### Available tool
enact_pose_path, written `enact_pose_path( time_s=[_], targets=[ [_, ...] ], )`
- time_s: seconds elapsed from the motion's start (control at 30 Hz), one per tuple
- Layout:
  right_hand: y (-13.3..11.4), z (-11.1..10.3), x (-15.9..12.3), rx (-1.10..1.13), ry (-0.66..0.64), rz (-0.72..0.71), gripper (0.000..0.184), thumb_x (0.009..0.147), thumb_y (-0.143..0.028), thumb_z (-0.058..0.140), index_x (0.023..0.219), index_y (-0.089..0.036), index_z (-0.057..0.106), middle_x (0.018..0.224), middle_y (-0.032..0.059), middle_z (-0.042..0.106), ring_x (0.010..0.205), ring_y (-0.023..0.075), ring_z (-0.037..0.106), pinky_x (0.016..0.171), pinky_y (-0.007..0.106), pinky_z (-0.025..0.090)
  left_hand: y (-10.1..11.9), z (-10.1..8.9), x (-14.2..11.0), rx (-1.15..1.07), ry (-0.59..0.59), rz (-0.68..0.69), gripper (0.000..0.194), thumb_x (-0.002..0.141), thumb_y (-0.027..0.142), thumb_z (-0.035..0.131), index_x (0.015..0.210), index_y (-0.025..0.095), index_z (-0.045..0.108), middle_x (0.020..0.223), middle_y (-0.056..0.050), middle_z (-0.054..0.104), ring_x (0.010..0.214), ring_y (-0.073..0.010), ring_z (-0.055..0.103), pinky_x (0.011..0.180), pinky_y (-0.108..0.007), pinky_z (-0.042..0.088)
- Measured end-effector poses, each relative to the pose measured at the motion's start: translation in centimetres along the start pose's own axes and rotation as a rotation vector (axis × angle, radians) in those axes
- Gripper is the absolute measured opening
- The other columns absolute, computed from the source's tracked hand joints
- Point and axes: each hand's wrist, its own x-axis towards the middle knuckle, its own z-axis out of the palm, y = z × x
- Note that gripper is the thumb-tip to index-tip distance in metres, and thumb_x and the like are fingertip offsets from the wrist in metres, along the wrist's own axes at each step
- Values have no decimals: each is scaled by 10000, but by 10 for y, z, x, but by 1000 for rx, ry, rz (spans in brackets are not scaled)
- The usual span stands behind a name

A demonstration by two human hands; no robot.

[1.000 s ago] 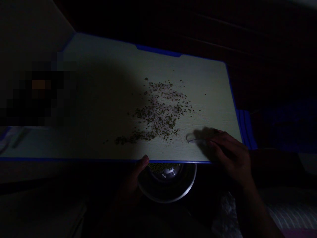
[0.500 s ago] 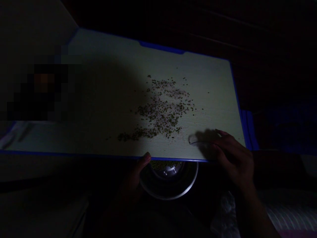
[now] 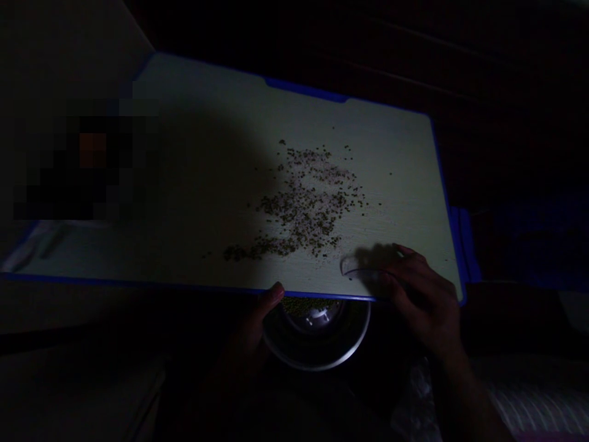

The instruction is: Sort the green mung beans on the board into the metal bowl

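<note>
**Seeds on the counter, bowl under its near edge**

A blurred dark patch [image 3: 87,162] sits at 9 o'clock on the pale, blue-rimmed counter [image 3: 193,123]; what it covers cannot be told. The left half of the counter lies in deep shadow.

At the near edge, about 6 o'clock, the left hand [image 3: 251,334] holds a metal bowl [image 3: 317,337] from its left side, thumb tip up against the counter's rim. How tightly its grip closes on the bowl cannot be told in the dark. The bowl sits just below the edge and has some green seeds in it.

Above it, in the lit centre, small green seeds [image 3: 304,209] are scattered, a thin tail trailing toward 7 o'clock.

At 4 o'clock the right hand [image 3: 423,294] rests on the counter, fingers curled lightly over a small clear curved piece [image 3: 356,267], apparently a scraper, just beside the pile's near right fringe. The grip looks loose, not clamped.

Risks, as a judgement: the bowl's mouth is narrower than the spread, so seeds pushed wide of it would drop to the floor. The tail at 7 o'clock lies left of the bowl. Poor light could hide strays, and a loosely held bowl could tip.
</note>
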Motion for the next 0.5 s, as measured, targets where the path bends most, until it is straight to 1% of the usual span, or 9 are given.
enact_pose_path(
  time_s=[0.07,0.13,0.17,0.23,0.3,0.37,0.43,0.5],
  targets=[
    [-3,3,-4,6,-13,-5,170,992,-213,753,1127,-298,815,962,-18,838,942,201,804,1146,545,605,-2,2,2,57,7,45,513,701,318,1017,1188,294,859,1597,-33,698,1659,-383,409,1406,-445,205],
    [-7,6,-9,13,-24,-6,170,991,-201,754,1128,-286,808,967,-21,835,919,184,795,1162,540,594,-4,4,5,102,4,72,458,761,388,982,1192,297,857,1579,-30,714,1640,-380,444,1401,-467,230],
    [-9,7,-11,20,-25,-5,174,987,-191,756,1128,-280,803,972,-23,832,910,175,789,1173,539,587,-4,4,6,120,-3,78,438,795,427,957,1200,294,854,1576,-37,716,1633,-382,457,1396,-486,246],
    [-13,10,-16,36,-23,-8,184,978,-166,756,1125,-271,793,970,-28,824,883,157,774,1193,539,572,-5,2,6,152,-21,90,458,841,483,917,1239,271,838,1606,-74,690,1631,-388,459,1391,-550,245],
    [-19,14,-20,44,-17,-15,194,976,-145,750,1125,-265,782,964,-27,819,878,150,768,1199,534,570,-5,-3,4,188,-19,112,561,778,500,962,1264,255,826,1662,-106,634,1658,-395,409,1407,-577,157],
    [-26,19,-22,33,-11,-20,210,982,-128,732,1139,-263,770,990,-16,829,940,160,782,1201,527,569,-6,-8,1,214,-19,128,670,675,538,1015,1261,269,831,1675,-100,619,1684,-414,348,1417,-554,96],
    [-33,25,-23,18,-5,-19,223,991,-122,714,1160,-261,757,1034,0,844,1021,175,795,1206,529,565,-7,-11,0,227,-32,132,726,621,604,1021,1252,296,839,1647,-80,648,1683,-437,340,1418,-537,131],
    [-39,30,-22,3,-6,-11,206,1001,-142,709,1163,-262,754,1058,7,851,1045,181,804,1205,529,568,-7,-11,1,228,-49,140,742,628,653,999,1256,291,839,1629,-87,665,1658,-448,389,1407,-547,197]
  ],
)
